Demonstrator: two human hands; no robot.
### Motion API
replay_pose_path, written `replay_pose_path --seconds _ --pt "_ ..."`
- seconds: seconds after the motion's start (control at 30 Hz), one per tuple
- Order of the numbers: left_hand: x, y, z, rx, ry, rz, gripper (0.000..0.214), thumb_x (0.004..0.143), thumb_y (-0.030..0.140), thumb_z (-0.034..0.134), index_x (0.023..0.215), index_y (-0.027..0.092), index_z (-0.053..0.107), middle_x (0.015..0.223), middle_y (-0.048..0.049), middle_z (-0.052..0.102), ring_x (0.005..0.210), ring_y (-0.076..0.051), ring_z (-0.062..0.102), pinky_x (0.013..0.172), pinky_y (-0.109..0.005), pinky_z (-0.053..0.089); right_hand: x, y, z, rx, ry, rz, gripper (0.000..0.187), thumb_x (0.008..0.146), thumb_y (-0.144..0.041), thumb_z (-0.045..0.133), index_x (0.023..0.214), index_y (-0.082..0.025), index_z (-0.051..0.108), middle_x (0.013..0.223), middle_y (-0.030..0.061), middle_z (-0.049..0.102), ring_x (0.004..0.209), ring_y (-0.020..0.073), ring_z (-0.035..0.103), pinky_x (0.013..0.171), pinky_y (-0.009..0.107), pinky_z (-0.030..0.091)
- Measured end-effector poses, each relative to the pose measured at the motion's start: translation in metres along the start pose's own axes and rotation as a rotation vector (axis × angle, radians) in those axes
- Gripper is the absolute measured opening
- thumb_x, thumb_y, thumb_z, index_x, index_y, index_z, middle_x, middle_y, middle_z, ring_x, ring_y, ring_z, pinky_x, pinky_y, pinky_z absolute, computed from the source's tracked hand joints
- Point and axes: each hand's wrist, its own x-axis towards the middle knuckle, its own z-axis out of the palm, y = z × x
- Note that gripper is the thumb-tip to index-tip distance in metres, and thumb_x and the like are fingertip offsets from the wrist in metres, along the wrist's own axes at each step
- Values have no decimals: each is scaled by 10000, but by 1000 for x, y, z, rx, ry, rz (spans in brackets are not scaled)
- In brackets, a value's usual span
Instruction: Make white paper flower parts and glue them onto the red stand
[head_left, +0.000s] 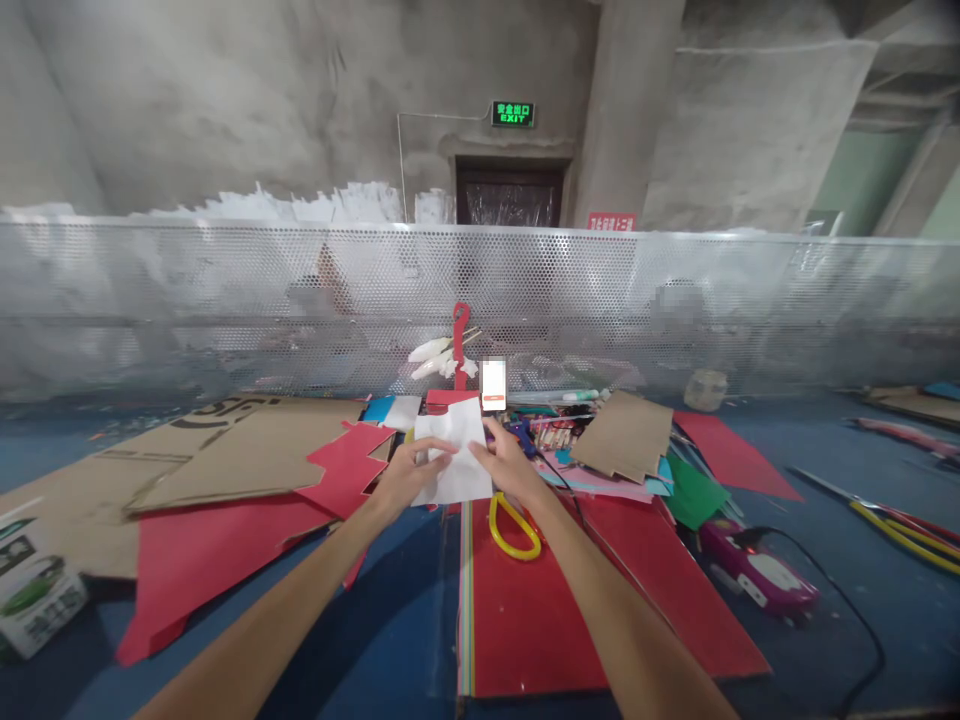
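A creased sheet of white paper, perhaps a tissue, is spread between my two hands above the blue table. My left hand is closed on its left edge, thumb on the near face. My right hand grips the opposite edge, with the thumb pointing inward. Just below the right hand lies a yellow scissor handle; the blades are hidden. Under it rests a stack of red sheets with coloured edges. Behind the paper stand a red cut-out strip and a lit phone.
Cardboard pieces and red paper scraps cover the left side. To the right are a brown board, green paper, a purple device with a black cord, and yellow-handled scissors. A perforated metal screen borders the back.
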Motion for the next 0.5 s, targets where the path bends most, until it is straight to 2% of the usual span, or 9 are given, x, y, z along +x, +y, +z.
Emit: replay_pose_path --seconds 0.07,0.13,0.23,0.37,0.43,0.5 --pt "0 -2 0 -31 -71 3 225 818 389 679 879 198 782 927 -60 744 947 -223 653 874 -307 472 0 -1 0 -68 -24 -38 388 848 -350 637 1213 -235 572 836 21 712 652 184 657 609 290 526" --pt "0 -4 0 -53 -100 -9 243 826 381 665 918 193 790 948 -67 753 962 -230 662 880 -310 477 1 -1 -1 -114 -16 -55 400 848 -351 638 1220 -225 563 844 31 715 679 199 673 631 306 535" --pt "-1 -3 0 -32 -67 -37 322 828 396 650 1028 177 774 973 -70 755 888 -220 669 800 -300 497 2 -1 -2 -94 -12 -25 400 838 -351 647 1200 -207 557 818 36 719 665 207 679 633 317 537" --pt "-2 5 3 -22 27 -18 371 794 453 686 1012 163 764 982 -73 748 865 -211 658 734 -271 498 2 -3 -1 -72 -33 -16 318 861 -340 603 1142 -196 564 799 36 722 652 197 672 640 313 527" --pt "-4 10 5 -32 77 -32 407 745 465 739 1014 159 742 854 -50 731 720 -175 634 617 -242 473 2 -4 0 -83 -42 -24 302 865 -331 592 1134 -196 566 799 33 720 662 192 669 645 308 525" --pt "-5 13 6 -35 100 -72 447 710 457 775 1038 160 711 679 2 663 530 -122 539 488 -216 396 1 -6 1 -95 -43 -23 308 863 -331 593 1139 -198 561 801 31 718 654 185 662 623 298 524"
